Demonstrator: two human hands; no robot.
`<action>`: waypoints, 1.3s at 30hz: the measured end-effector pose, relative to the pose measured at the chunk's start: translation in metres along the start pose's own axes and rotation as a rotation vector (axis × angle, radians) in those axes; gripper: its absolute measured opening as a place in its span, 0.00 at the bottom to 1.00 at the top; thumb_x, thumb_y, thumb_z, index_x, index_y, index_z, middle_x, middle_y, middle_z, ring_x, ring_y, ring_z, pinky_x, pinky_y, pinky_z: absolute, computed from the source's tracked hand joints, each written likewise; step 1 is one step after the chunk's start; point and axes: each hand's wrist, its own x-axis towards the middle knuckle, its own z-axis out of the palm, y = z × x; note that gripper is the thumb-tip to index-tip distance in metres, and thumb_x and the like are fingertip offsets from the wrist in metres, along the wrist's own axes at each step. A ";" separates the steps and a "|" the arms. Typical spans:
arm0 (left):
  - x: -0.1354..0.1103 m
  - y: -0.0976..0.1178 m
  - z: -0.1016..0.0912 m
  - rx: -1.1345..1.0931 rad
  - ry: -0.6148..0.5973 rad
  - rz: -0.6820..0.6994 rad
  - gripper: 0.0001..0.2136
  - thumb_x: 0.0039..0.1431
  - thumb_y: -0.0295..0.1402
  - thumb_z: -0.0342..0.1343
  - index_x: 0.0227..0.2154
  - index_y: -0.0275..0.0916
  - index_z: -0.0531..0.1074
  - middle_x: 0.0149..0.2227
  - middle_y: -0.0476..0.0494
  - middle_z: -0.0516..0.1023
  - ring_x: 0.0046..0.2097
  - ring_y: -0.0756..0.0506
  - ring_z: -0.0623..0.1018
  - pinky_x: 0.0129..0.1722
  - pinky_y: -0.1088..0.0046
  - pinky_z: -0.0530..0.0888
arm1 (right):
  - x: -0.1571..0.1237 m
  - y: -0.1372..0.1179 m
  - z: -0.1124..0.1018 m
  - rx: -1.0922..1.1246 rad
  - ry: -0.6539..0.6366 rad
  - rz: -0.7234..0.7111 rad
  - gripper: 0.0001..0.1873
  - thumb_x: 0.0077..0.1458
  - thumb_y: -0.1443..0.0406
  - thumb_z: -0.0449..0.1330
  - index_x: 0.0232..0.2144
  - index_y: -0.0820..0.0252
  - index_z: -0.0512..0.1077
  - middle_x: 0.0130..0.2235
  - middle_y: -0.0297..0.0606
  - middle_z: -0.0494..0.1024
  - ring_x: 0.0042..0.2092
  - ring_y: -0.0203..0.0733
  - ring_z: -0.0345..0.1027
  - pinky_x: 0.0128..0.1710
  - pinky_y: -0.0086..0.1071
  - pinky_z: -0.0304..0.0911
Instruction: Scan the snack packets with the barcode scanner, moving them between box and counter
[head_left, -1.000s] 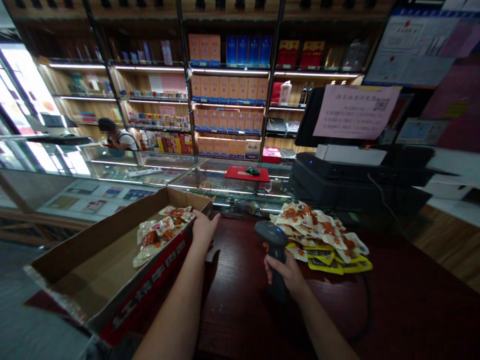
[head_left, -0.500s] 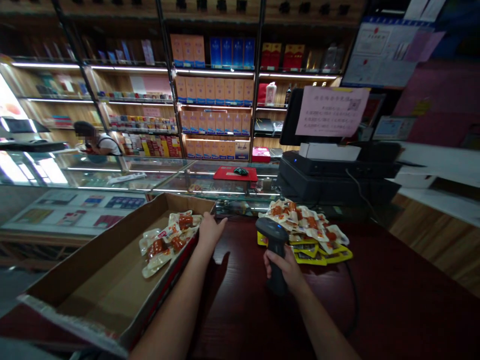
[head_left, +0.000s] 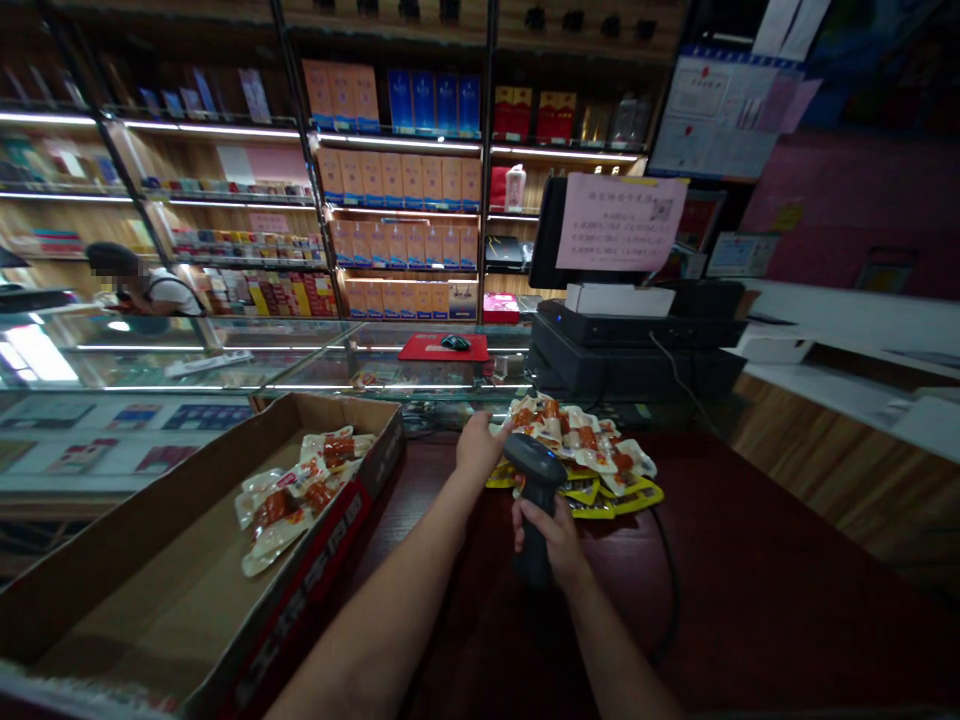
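My right hand [head_left: 553, 530] is wrapped round the handle of a dark barcode scanner [head_left: 534, 462], held upright over the dark red counter. Just left of the scanner's head, my left hand [head_left: 478, 452] reaches forward with its thumb apart from the fingers; nothing shows in it. It is at the left edge of a pile of clear vacuum packs of reddish-brown snack food [head_left: 589, 432]. Yellow-edged snack packets [head_left: 626, 497] lie under that pile. To the left, several similar vacuum packs [head_left: 281, 510] lie in an open cardboard box [head_left: 131, 490].
A black cash register [head_left: 630, 350] with a pink notice [head_left: 622, 222] stands behind the pile. Beyond is a glass display case with a red mat [head_left: 431, 347] and a mouse [head_left: 455, 342]. A person [head_left: 142, 285] is at the far left. The scanner's cable [head_left: 675, 590] curves across the counter.
My left hand has moved right, from the box's edge to the left side of the pile. My right hand still holds the scanner. The view has turned slightly right.
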 end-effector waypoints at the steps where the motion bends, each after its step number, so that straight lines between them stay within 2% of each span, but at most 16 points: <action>1: 0.005 0.007 0.011 0.025 -0.036 0.015 0.18 0.45 0.43 0.62 0.35 0.35 0.72 0.43 0.29 0.75 0.49 0.36 0.73 0.49 0.67 0.64 | 0.000 0.001 -0.002 0.009 0.008 -0.013 0.23 0.43 0.55 0.65 0.38 0.61 0.66 0.19 0.27 0.70 0.16 0.31 0.60 0.15 0.26 0.62; 3: 0.016 0.017 0.029 0.096 -0.073 -0.022 0.18 0.46 0.44 0.60 0.34 0.34 0.72 0.43 0.27 0.75 0.49 0.36 0.73 0.47 0.67 0.65 | 0.001 0.003 -0.006 0.017 0.018 -0.031 0.23 0.43 0.56 0.65 0.39 0.61 0.66 0.20 0.27 0.70 0.16 0.31 0.61 0.15 0.26 0.62; 5: 0.027 0.020 0.040 0.169 -0.107 -0.137 0.20 0.43 0.46 0.61 0.32 0.32 0.72 0.43 0.22 0.74 0.49 0.33 0.73 0.45 0.66 0.66 | 0.002 0.004 -0.008 0.010 0.033 -0.036 0.23 0.43 0.56 0.65 0.39 0.61 0.66 0.20 0.28 0.70 0.16 0.31 0.61 0.15 0.26 0.62; 7: 0.037 0.017 0.045 0.199 -0.166 -0.255 0.21 0.37 0.46 0.64 0.28 0.32 0.72 0.41 0.20 0.75 0.48 0.31 0.74 0.42 0.66 0.67 | 0.002 0.003 -0.009 -0.002 0.054 -0.032 0.22 0.43 0.56 0.65 0.39 0.61 0.66 0.20 0.28 0.70 0.16 0.32 0.61 0.15 0.26 0.62; 9: 0.042 0.009 0.044 0.189 -0.189 -0.313 0.20 0.33 0.45 0.66 0.24 0.34 0.72 0.37 0.23 0.77 0.46 0.32 0.75 0.39 0.68 0.68 | 0.002 0.001 -0.009 -0.002 0.065 -0.030 0.23 0.43 0.56 0.65 0.38 0.61 0.67 0.20 0.27 0.70 0.16 0.31 0.61 0.15 0.26 0.62; 13: 0.037 -0.009 0.030 0.229 -0.163 -0.286 0.17 0.33 0.45 0.65 0.19 0.37 0.70 0.32 0.28 0.79 0.42 0.34 0.77 0.35 0.70 0.69 | 0.002 0.000 -0.008 0.014 0.045 -0.028 0.23 0.42 0.55 0.66 0.38 0.61 0.67 0.20 0.27 0.70 0.16 0.31 0.60 0.15 0.26 0.62; 17: 0.024 -0.025 0.004 0.271 -0.116 -0.194 0.14 0.38 0.44 0.62 0.18 0.38 0.69 0.29 0.33 0.78 0.37 0.36 0.78 0.33 0.70 0.68 | 0.002 0.001 -0.008 0.007 0.024 -0.020 0.22 0.43 0.55 0.65 0.37 0.61 0.68 0.20 0.28 0.70 0.16 0.31 0.60 0.15 0.27 0.62; 19: 0.018 -0.036 -0.010 0.215 -0.065 -0.202 0.13 0.38 0.41 0.62 0.17 0.38 0.68 0.25 0.37 0.77 0.33 0.38 0.77 0.30 0.71 0.68 | 0.002 0.001 -0.007 0.007 0.023 -0.016 0.23 0.43 0.56 0.65 0.39 0.61 0.67 0.20 0.28 0.70 0.16 0.31 0.60 0.15 0.26 0.63; 24: 0.005 -0.065 -0.030 -0.265 -0.014 -0.401 0.13 0.35 0.38 0.65 0.15 0.37 0.66 0.16 0.46 0.71 0.21 0.48 0.72 0.21 0.76 0.65 | 0.001 0.001 -0.004 -0.019 0.022 -0.015 0.21 0.43 0.56 0.66 0.37 0.61 0.68 0.21 0.28 0.70 0.17 0.31 0.61 0.15 0.26 0.63; 26: 0.000 -0.068 -0.035 -0.388 0.016 -0.434 0.14 0.32 0.36 0.67 0.15 0.35 0.67 0.16 0.48 0.70 0.19 0.50 0.70 0.20 0.77 0.65 | 0.001 0.001 -0.004 -0.026 0.014 -0.002 0.20 0.43 0.56 0.66 0.36 0.61 0.68 0.21 0.28 0.70 0.17 0.31 0.61 0.15 0.26 0.63; 28: -0.006 -0.064 -0.043 -0.514 -0.004 -0.482 0.13 0.33 0.36 0.67 0.18 0.34 0.69 0.17 0.47 0.71 0.18 0.51 0.70 0.19 0.77 0.65 | 0.001 0.002 -0.003 -0.023 0.000 0.014 0.20 0.44 0.56 0.66 0.36 0.61 0.68 0.21 0.28 0.70 0.17 0.30 0.61 0.16 0.25 0.62; 30: -0.013 -0.058 -0.053 -0.714 -0.109 -0.599 0.12 0.40 0.36 0.65 0.22 0.33 0.71 0.19 0.46 0.72 0.18 0.52 0.69 0.19 0.77 0.66 | 0.001 0.002 -0.003 -0.015 -0.009 0.022 0.21 0.44 0.56 0.66 0.38 0.61 0.67 0.21 0.28 0.70 0.17 0.30 0.61 0.15 0.25 0.62; 34: -0.026 -0.053 -0.073 -1.164 -0.447 -0.867 0.10 0.54 0.36 0.54 0.30 0.31 0.73 0.25 0.42 0.73 0.21 0.54 0.70 0.23 0.77 0.71 | 0.001 0.004 -0.002 -0.014 -0.021 0.027 0.23 0.44 0.57 0.66 0.40 0.61 0.66 0.21 0.27 0.70 0.17 0.31 0.61 0.15 0.25 0.62; 36: -0.031 -0.056 -0.080 -1.352 -0.567 -0.903 0.10 0.57 0.34 0.50 0.33 0.31 0.72 0.27 0.41 0.72 0.23 0.53 0.71 0.22 0.79 0.70 | 0.001 0.005 -0.001 -0.022 -0.044 0.029 0.22 0.44 0.57 0.66 0.39 0.61 0.66 0.21 0.27 0.70 0.17 0.31 0.61 0.15 0.26 0.62; 39: -0.034 -0.065 -0.084 -1.523 -0.638 -0.875 0.14 0.60 0.37 0.46 0.38 0.31 0.70 0.29 0.39 0.72 0.22 0.53 0.67 0.15 0.84 0.62 | 0.001 0.006 0.000 -0.041 -0.079 0.037 0.17 0.45 0.57 0.65 0.32 0.61 0.66 0.20 0.28 0.71 0.17 0.30 0.61 0.15 0.25 0.62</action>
